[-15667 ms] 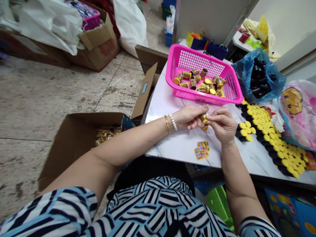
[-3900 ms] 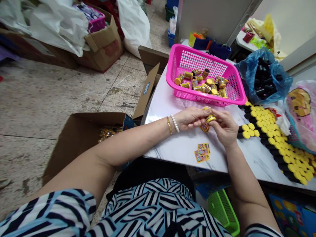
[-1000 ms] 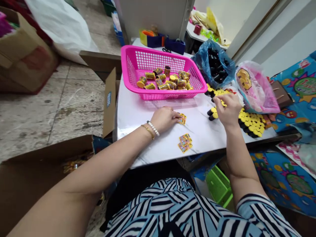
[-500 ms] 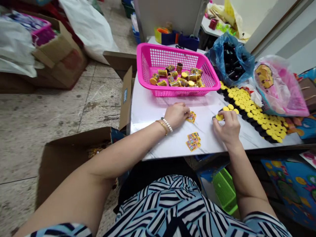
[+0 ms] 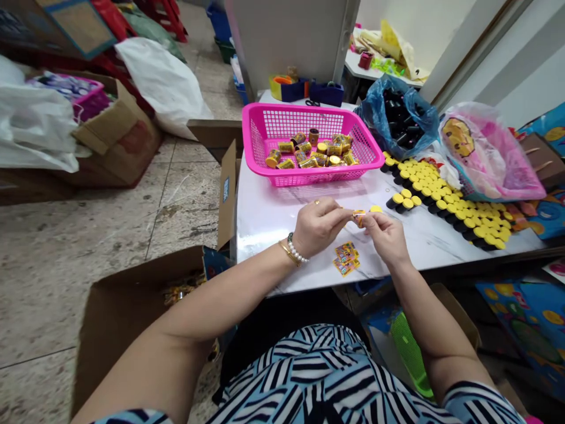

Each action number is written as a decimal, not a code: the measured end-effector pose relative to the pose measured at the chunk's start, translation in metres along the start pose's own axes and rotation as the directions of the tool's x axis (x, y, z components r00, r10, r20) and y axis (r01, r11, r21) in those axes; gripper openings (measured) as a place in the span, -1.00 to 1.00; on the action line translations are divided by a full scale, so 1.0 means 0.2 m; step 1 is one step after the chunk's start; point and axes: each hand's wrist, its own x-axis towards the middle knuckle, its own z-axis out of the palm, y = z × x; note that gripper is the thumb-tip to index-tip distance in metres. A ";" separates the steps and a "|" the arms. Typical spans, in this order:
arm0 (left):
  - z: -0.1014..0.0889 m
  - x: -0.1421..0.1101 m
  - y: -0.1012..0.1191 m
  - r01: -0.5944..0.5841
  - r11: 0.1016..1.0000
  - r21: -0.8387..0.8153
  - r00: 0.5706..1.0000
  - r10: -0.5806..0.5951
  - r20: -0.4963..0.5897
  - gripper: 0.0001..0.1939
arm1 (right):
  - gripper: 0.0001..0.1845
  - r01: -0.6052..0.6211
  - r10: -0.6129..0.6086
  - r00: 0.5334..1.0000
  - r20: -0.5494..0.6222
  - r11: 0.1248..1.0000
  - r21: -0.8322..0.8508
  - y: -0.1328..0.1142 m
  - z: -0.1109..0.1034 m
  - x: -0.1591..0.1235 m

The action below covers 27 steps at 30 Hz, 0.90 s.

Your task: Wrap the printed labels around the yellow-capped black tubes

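Observation:
Over the white table (image 5: pixel 265 235) my hands meet. My left hand (image 5: pixel 320 227), wearing bracelets at the wrist, is closed on a small printed yellow-orange label (image 5: pixel 359 217). My right hand (image 5: pixel 388 237) pinches a small container, of which the yellow cap (image 5: pixel 375 208) shows; its body is mostly hidden by the label and fingers. Below the hands lies a small pile of loose labels (image 5: pixel 346 258). To the right stand several black containers with yellow caps (image 5: pixel 405 200), beside a larger block of the same containers (image 5: pixel 459 203).
Behind my hands sits a pink basket (image 5: pixel 318 179) of labelled containers (image 5: pixel 309 153). A blue plastic bag (image 5: pixel 371 115) of black containers and a pink basket in clear plastic (image 5: pixel 507 165) stand at the back right. An open cardboard box (image 5: pixel 119 306) is at my lower left.
My right hand has moved left from the yellow-capped group with one container. My left hand has lifted a label from the table, and the two now meet.

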 end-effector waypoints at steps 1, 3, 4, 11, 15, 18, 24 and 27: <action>0.00 0.00 0.02 -0.019 1.000 -0.008 1.000 0.019 0.001 -0.85 | -0.67 -0.053 0.053 0.999 0.000 0.994 0.099 0.00 0.03 0.00; 0.00 0.00 0.03 -0.008 1.000 -0.020 1.000 0.008 0.018 -0.85 | -0.72 -0.098 0.102 0.995 -0.004 0.968 0.233 0.00 0.08 0.01; 0.01 0.00 0.02 0.015 1.000 -0.024 0.999 -0.014 0.032 -0.84 | -0.74 -0.104 0.106 0.994 0.009 0.956 0.274 0.00 0.10 0.02; 0.00 0.04 -0.12 0.282 0.947 -0.152 0.958 -0.269 0.101 -0.90 | -0.73 -0.211 0.181 0.977 0.113 0.894 0.395 0.05 0.20 0.13; -0.03 0.07 -0.15 0.558 0.770 -0.310 0.819 -0.571 0.055 -0.79 | -0.71 -0.183 0.182 0.982 0.042 0.887 0.424 0.08 0.21 0.17; -0.06 0.09 -0.11 0.629 0.673 -0.388 0.747 -0.662 0.063 -0.62 | -0.66 -0.075 0.088 0.996 -0.020 0.931 0.356 0.05 0.22 0.17; -0.07 0.07 -0.01 0.679 0.621 -0.392 0.711 -0.688 0.143 -0.48 | -0.61 0.029 -0.005 0.991 -0.133 0.983 0.179 0.01 0.25 0.13; -0.07 0.07 0.00 0.665 0.644 -0.379 0.729 -0.669 0.142 -0.55 | -0.64 0.046 -0.019 0.985 -0.173 0.987 0.153 0.02 0.24 0.11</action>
